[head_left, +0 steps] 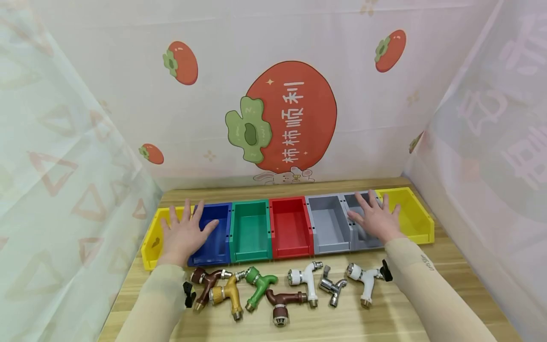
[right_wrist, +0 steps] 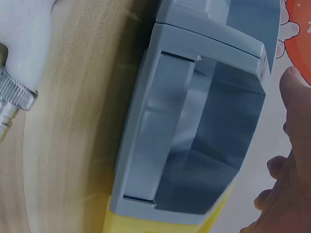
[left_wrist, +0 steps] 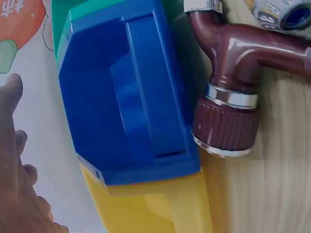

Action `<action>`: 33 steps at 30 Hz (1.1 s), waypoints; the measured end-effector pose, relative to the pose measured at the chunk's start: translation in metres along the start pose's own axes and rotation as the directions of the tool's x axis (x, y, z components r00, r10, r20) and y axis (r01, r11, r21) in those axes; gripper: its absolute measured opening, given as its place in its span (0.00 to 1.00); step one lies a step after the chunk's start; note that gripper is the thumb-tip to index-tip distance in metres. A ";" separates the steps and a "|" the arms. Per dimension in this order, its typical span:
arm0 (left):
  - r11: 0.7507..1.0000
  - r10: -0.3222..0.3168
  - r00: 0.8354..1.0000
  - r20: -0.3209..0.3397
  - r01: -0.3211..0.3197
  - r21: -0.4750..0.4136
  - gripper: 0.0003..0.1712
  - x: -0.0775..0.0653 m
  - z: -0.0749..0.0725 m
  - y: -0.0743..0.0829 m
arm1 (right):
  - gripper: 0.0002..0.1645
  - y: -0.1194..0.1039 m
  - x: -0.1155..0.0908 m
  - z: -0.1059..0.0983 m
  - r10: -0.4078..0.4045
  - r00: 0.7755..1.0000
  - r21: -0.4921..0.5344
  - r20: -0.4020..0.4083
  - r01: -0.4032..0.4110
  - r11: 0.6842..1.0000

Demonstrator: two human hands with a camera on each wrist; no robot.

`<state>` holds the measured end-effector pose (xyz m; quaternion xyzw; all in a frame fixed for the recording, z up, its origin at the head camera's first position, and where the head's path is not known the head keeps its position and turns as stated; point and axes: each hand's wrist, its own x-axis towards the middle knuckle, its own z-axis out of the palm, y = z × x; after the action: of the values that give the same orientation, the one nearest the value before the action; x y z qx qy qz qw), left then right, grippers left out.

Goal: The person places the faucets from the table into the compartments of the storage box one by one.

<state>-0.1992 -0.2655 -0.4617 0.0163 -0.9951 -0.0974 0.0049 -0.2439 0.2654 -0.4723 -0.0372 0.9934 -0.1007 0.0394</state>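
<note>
My left hand [head_left: 183, 237], fingers spread and holding nothing, hovers over the left yellow bin [head_left: 150, 251] and the blue bin [head_left: 219, 244]. On the other side my right hand [head_left: 379, 222] is spread the same way, above the second grey bin [head_left: 364, 241] and near the right yellow bin [head_left: 412, 216]. In front of the bins lie several taps: a brown tap [head_left: 209, 281], a gold tap [head_left: 233, 292], a green tap [head_left: 262, 285], another brown tap [head_left: 283, 299], a white tap [head_left: 309, 280], a chrome tap [head_left: 330, 286] and a second white tap [head_left: 368, 281].
Between the hands, the row continues with a green bin [head_left: 251, 232], a red bin [head_left: 292, 232] and a grey bin [head_left: 330, 230]. All stand on a wooden table [head_left: 342, 325]. A printed cloth [head_left: 205, 118] hangs behind the table and along both sides.
</note>
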 end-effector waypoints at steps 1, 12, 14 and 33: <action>1.000 0.003 1.000 0.005 -0.003 -0.003 0.55 0.000 0.000 0.002 | 0.50 0.000 0.000 -0.001 -0.003 1.000 -0.001 -0.003 0.003 1.000; 0.968 0.091 0.993 0.077 -0.070 -0.239 0.50 0.011 0.000 0.030 | 0.52 0.008 -0.006 -0.012 -0.108 0.993 -0.015 -0.040 0.107 0.994; 0.947 0.093 0.990 0.110 -0.054 -0.317 0.49 0.011 0.003 0.033 | 0.53 0.010 -0.009 -0.013 -0.144 0.988 -0.031 -0.047 0.143 0.989; 0.783 -0.006 0.980 0.201 0.130 -0.609 0.41 0.016 0.038 0.046 | 0.56 0.025 -0.082 0.009 -0.380 0.923 -0.141 -0.053 0.370 0.918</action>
<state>-0.2172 -0.2138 -0.4898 0.0407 -0.9027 -0.4193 -0.0875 -0.1634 0.2944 -0.4807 -0.2255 0.9730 -0.0435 -0.0226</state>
